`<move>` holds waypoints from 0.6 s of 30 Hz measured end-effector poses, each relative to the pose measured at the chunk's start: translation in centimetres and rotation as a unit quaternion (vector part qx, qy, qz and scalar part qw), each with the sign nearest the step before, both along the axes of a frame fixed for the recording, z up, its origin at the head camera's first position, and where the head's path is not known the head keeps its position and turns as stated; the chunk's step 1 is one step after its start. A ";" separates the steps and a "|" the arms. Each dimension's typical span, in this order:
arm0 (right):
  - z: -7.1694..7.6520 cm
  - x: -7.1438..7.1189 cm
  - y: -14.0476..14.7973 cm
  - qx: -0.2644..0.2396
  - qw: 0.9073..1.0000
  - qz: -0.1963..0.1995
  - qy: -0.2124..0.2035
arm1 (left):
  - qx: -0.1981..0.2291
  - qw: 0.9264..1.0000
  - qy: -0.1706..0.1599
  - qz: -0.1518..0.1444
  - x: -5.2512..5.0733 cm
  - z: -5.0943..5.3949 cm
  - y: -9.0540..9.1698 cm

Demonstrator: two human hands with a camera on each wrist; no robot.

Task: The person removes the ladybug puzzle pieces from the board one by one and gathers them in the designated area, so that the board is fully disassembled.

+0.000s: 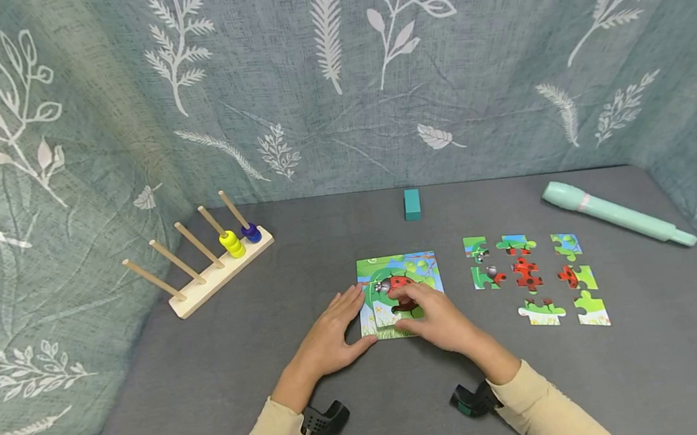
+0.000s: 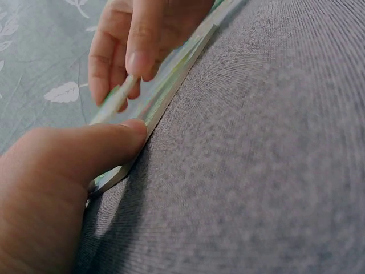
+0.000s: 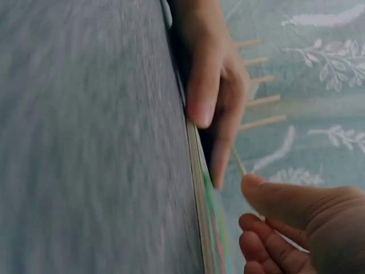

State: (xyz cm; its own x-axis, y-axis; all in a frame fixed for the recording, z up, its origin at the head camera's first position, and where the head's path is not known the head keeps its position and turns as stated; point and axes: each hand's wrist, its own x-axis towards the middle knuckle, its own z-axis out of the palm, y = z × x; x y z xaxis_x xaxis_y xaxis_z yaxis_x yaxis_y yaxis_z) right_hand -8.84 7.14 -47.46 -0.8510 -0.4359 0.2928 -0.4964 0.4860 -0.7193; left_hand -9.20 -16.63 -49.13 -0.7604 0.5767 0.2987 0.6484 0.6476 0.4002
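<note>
A square puzzle board printed with a ladybug on a leaf lies in the middle of the table in the head view. My left hand rests along its left side, fingers extended and thumb at the near-left corner. Above the board's lower left part, my right hand pinches a puzzle piece with white ground and small flowers. In the right wrist view the piece is seen edge-on, tilted and raised off the board. The fingers hide part of the piece.
Several loose ladybug puzzle pieces lie spread to the right of the board. A wooden peg stacker with yellow and blue rings stands at left. A teal block sits behind the board, and a mint-green tube lies far right.
</note>
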 end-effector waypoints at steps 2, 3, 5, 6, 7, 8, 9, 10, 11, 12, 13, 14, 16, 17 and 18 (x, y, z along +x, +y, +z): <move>0.2 0.0 0.6 -0.009 1.000 -0.004 -0.007 | -0.001 1.000 -0.001 0.000 0.0 0.0 0.1; 0.2 0.1 1.0 -0.012 1.000 -0.007 -0.008 | 0.000 1.000 -0.001 0.001 0.0 -0.1 0.1; 0.3 0.2 1.8 -0.010 1.000 -0.014 -0.007 | 0.000 1.000 -0.001 0.000 0.0 -0.1 0.0; 0.4 0.3 2.2 -0.008 1.000 -0.019 -0.007 | 0.000 1.000 -0.001 0.001 0.0 -0.2 0.0; 0.4 0.4 2.6 -0.005 1.000 -0.023 -0.007 | -0.001 1.000 0.000 0.001 0.0 -0.2 0.0; 0.4 0.5 3.0 0.000 1.000 -0.028 -0.008 | 0.000 1.000 0.000 0.001 0.0 -0.2 0.0; 0.5 0.5 3.4 0.002 0.999 -0.033 -0.011 | 0.000 1.000 0.000 0.001 0.0 -0.3 0.0; 0.4 0.6 3.9 0.006 0.999 -0.038 -0.013 | -0.001 1.000 0.000 0.001 -0.1 -0.3 0.0; 0.5 0.7 4.2 0.010 0.999 -0.042 -0.017 | -0.002 1.000 0.000 0.002 -0.1 -0.3 0.0; 0.5 0.8 4.6 0.012 0.999 -0.045 -0.020 | -0.003 1.000 0.000 0.002 -0.1 -0.3 0.0; 0.4 0.8 5.0 0.014 0.999 -0.047 -0.021 | -0.003 1.000 -0.001 0.002 -0.1 -0.3 0.0; 0.5 0.9 5.3 0.014 0.998 -0.049 -0.023 | -0.003 1.000 -0.001 0.003 -0.1 -0.3 0.0; 0.6 1.2 6.0 0.021 0.998 -0.055 -0.025 | -0.004 1.000 0.001 0.002 -0.1 -0.3 0.0; 0.6 1.3 6.3 0.025 0.998 -0.057 -0.023 | -0.005 1.000 0.001 0.002 -0.1 -0.4 -0.1; 0.7 1.4 6.6 0.028 0.998 -0.061 -0.020 | -0.006 1.000 0.002 0.002 -0.1 -0.4 -0.1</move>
State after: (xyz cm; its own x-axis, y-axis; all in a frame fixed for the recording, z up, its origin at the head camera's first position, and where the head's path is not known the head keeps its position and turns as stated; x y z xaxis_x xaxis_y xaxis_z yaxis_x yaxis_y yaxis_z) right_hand -7.43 13.78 -46.81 -0.9090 -0.3438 0.2356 -0.4031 0.5815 -0.7067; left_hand -9.34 -16.69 -49.51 -0.7617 0.5770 0.2948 0.6472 0.6550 0.3900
